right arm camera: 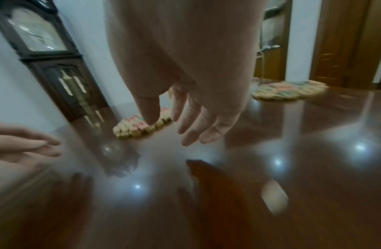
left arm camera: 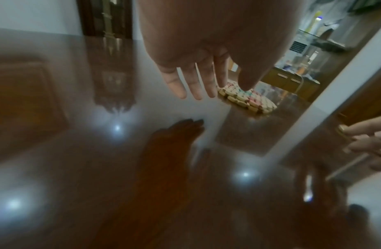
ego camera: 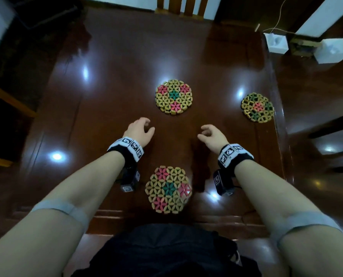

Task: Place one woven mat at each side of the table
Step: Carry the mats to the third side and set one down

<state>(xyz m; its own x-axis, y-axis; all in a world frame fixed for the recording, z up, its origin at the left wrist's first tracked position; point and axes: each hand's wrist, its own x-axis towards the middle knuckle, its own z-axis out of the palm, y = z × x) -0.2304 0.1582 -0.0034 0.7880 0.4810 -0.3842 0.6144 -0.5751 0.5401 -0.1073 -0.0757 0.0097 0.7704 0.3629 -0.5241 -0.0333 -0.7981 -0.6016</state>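
— Hovering over the tabletop, left hand: grip slack, fingers loose, holding nothing.
— Mats?
— 3 seen. Near mat by the front edge, between the forearms. Centre mat just beyond both hands. Right mat near the right edge.
— Right hand?
— Same: grip apart, holding nothing.
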